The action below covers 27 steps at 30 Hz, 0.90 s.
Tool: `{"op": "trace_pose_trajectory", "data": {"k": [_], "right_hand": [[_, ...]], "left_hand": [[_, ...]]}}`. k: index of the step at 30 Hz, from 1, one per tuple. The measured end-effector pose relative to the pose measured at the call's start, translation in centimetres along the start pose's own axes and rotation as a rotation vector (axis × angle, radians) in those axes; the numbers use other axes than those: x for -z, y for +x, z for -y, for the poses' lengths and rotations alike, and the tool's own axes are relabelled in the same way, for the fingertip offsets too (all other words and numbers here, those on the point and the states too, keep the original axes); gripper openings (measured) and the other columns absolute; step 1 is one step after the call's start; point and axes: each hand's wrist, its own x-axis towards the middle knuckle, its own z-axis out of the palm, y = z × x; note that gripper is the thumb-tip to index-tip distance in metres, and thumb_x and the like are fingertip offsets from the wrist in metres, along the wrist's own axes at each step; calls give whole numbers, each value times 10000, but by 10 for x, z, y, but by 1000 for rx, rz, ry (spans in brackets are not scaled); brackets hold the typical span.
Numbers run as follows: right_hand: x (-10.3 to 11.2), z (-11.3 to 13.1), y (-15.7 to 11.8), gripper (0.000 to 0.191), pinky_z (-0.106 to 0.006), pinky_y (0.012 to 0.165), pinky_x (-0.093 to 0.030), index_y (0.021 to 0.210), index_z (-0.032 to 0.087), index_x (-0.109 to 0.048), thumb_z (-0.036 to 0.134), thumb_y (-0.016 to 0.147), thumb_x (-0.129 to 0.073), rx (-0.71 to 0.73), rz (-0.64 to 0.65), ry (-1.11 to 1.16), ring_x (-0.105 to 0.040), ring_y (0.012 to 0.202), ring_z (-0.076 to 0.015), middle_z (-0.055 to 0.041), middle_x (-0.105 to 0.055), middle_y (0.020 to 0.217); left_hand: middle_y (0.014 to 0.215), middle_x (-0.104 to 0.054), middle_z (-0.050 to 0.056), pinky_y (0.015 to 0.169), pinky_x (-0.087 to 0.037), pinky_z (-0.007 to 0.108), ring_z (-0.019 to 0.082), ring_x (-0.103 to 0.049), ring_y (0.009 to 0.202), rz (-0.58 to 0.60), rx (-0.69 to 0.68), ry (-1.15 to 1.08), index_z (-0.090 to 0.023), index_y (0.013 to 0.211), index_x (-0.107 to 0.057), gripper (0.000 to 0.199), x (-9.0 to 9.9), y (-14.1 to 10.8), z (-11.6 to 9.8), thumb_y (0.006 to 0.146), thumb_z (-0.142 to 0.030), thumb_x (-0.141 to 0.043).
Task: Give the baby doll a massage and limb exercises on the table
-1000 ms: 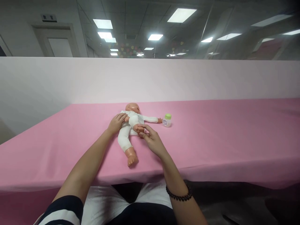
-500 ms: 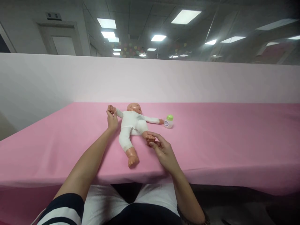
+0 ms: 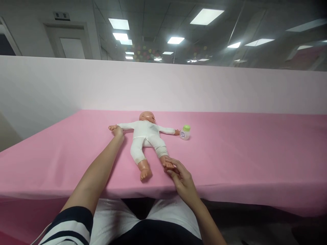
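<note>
A baby doll (image 3: 146,132) with a white cloth body lies on its back on the pink-covered table (image 3: 242,156), its head at the far end and its feet toward me. My left hand (image 3: 118,132) is closed round the doll's wrist on the left side, and that arm is stretched out sideways. With thumb and fingers, my right hand (image 3: 182,177) grips the doll's foot on the right side, near the front edge. The doll's other leg lies untouched. Close to the doll's far-right hand stands a small clear bottle (image 3: 185,133) with a green cap.
A white partition (image 3: 163,86) rises along the back of the table. Behind it are a door (image 3: 71,46) and lit ceiling panels. The pink cloth hangs over the table's front edge, above my lap.
My left hand has moved left and slightly down, straightening the doll's arm outward. My right hand has come toward me with the foot, so the bent leg is now extended.
</note>
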Motion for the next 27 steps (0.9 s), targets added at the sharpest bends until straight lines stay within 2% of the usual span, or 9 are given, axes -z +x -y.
{"op": "trace_pose_trajectory", "data": {"k": [2,4,7,10,14,16,21,24,27], "right_hand": [[0,8,7,321,-436,1103,-503,1294,270,-623,276,987,-532,11,1,31,-600,1268,-237,-84,-637,1339],[-1,18,18,312,-442,1122,-484,1277,274,-635,268,980,-539,28,2,50,-586,1290,-241,-78,-637,1348],[-5,34,41,317,-443,1129,-471,1268,281,-643,252,969,-543,42,15,72,-592,1279,-240,-65,-642,1350],[-15,40,68,335,-421,1083,-503,1256,273,-648,217,948,-528,25,70,107,-632,1210,-227,-59,-660,1320],[-34,33,94,350,-400,1054,-511,1216,254,-660,173,903,-525,20,79,126,-649,1167,-213,-53,-691,1256],[-40,29,99,344,-400,1052,-509,1204,243,-663,174,898,-521,22,66,128,-651,1163,-213,-58,-695,1244],[-35,34,92,343,-401,1073,-498,1220,243,-657,182,910,-523,23,67,127,-642,1185,-211,-55,-685,1272],[-22,44,78,351,-399,1053,-522,1249,261,-652,197,923,-537,0,59,122,-661,1153,-213,-51,-682,1283],[-7,49,60,352,-412,1059,-528,1271,278,-651,221,941,-543,-16,66,93,-659,1171,-224,-51,-672,1306]], "left_hand": [[1101,-602,122,813,-576,387,265,-665,1046,-16,-23,23,-240,1151,-434,232,0,-6,-3,944,-313,-510],[1211,-584,131,905,-547,386,241,-634,1116,44,-160,53,-254,1206,-406,274,-1,-15,-7,965,-332,-511],[1299,-568,132,998,-503,398,220,-594,1172,280,-559,150,-249,1265,-401,296,-1,-30,-9,980,-284,-474],[1268,-593,138,1026,-485,435,245,-579,1179,506,-927,340,-206,1283,-476,331,0,-42,-9,952,-221,-464],[1269,-611,147,1068,-447,496,291,-550,1216,772,-1246,646,-188,1281,-574,386,6,-47,-7,902,-174,-499],[1284,-610,148,1064,-449,503,296,-540,1227,811,-1292,709,-189,1294,-583,406,8,-46,-7,899,-155,-494],[1282,-609,157,1065,-450,513,295,-541,1225,744,-1235,664,-170,1286,-569,374,8,-43,-6,922,-164,-482],[1261,-611,159,1053,-462,500,278,-569,1184,639,-1114,528,-167,1286,-524,361,5,-41,-7,929,-164,-478],[1261,-600,151,989,-510,448,248,-603,1130,532,-905,369,-196,1290,-450,341,4,-33,-8,952,-216,-484]]}}
